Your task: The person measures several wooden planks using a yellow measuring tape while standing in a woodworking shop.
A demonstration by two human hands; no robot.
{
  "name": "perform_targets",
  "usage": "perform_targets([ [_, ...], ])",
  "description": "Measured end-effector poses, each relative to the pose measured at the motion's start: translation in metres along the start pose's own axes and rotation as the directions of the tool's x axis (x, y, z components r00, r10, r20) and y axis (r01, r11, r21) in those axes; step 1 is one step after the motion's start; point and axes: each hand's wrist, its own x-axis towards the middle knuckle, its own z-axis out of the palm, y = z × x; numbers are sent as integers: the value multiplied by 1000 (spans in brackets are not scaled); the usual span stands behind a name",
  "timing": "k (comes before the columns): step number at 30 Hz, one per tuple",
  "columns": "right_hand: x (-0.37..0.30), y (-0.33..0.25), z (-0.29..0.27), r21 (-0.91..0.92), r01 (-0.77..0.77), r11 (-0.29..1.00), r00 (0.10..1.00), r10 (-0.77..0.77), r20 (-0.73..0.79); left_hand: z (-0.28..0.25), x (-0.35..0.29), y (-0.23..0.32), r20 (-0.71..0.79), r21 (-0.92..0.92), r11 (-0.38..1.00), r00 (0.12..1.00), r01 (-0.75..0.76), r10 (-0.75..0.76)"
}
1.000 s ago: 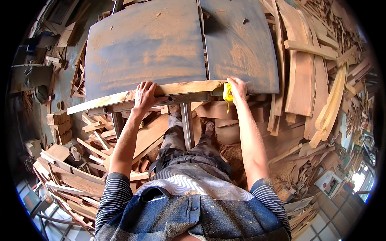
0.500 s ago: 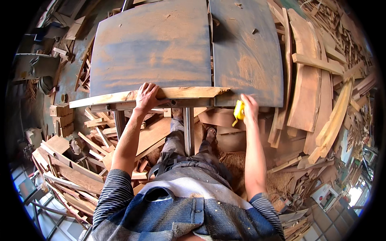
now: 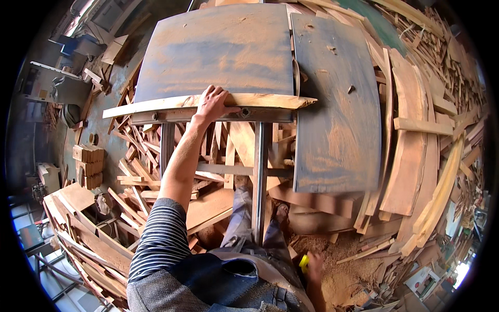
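My left hand (image 3: 212, 102) is closed over a long, pale wooden board (image 3: 156, 105), with the fingers over its far side. The board lies along the near edge of the left table panel (image 3: 223, 57), and its rough right end juts past that panel toward the right panel (image 3: 338, 125). Low beside my right leg, my right hand (image 3: 315, 268) is closed on a small yellow tape measure (image 3: 304, 263); the hand is a little blurred. A thin, curved piece (image 3: 297, 78) stands in the gap between the panels.
Sawdust coats both panels. Metal legs (image 3: 260, 177) hold up the left one. Offcuts (image 3: 135, 177) lie heaped below and to the left, and large planks (image 3: 405, 151) lean along the right. A sawdust pile (image 3: 338, 247) covers the floor near my right foot.
The left panel and the board have slid away from me relative to the right panel, with my left hand on the board. My right hand has dropped back toward my body with the tape measure.
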Motion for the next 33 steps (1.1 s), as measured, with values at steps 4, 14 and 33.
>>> perform_targets([
  [4,-29,24,8,-77,7,997,999,-11,-50,3,51,-18,-54,37,999,998,-25,26],
  [14,-9,1,2,52,19,998,987,-11,-162,-10,63,-19,111,6,1000,993,29,-30],
  [33,53,-291,91,25,486,874,800,-456,389,-40,-242,136,7,-114,993,999,37,-36],
])
